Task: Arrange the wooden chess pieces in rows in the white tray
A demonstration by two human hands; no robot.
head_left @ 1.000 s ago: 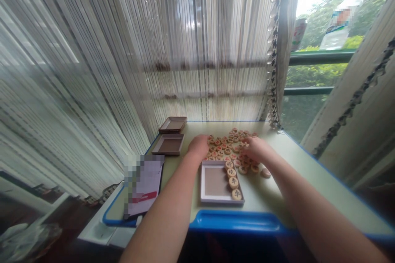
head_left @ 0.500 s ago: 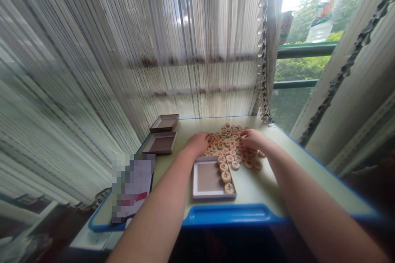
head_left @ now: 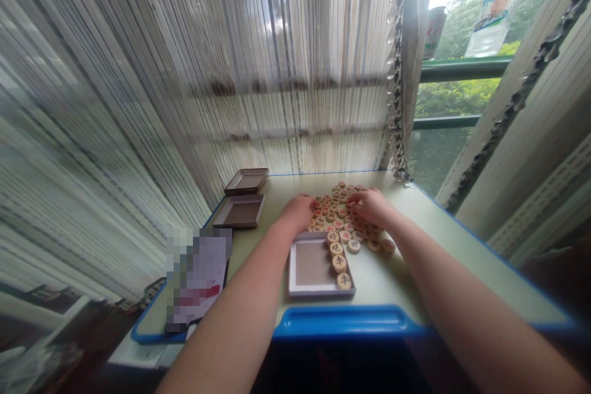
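Both hands are apart from each other, reaching over a pale table (head_left: 388,283) with blue edging; taking the shallow box (head_left: 318,290) near its front as the dial's centre, with twelve pointing away from the person, the left hand (head_left: 299,212) is at eleven and the right hand (head_left: 372,206) between one and two. Between them, from twelve round to about one-thirty, spreads a crowd of round wooden discs (head_left: 339,225) marked with red or dark characters, many lying side by side and some seemingly heaped beneath the right palm. The left fingers curl at the crowd's nine o'clock edge, and the right fingers bend down over its three o'clock side; I cannot tell whether either hand grips a disc. Inside the box, four dark-lettered discs (head_left: 339,263) line the three o'clock wall, characters facing up. At ten sits another shallow tray (head_left: 240,212), and just beyond it, nearer half past ten, a stack of trays (head_left: 247,180). A flat device (head_left: 203,271), partly blurred by pixelation, lies at nine, beside the left forearm. At six, a blue trough (head_left: 344,322) runs along the table's front edge. String curtains (head_left: 300,43) hang at twelve, while a can (head_left: 435,34) and a bottle (head_left: 489,37) stand on a green rail (head_left: 466,68) between one and two.
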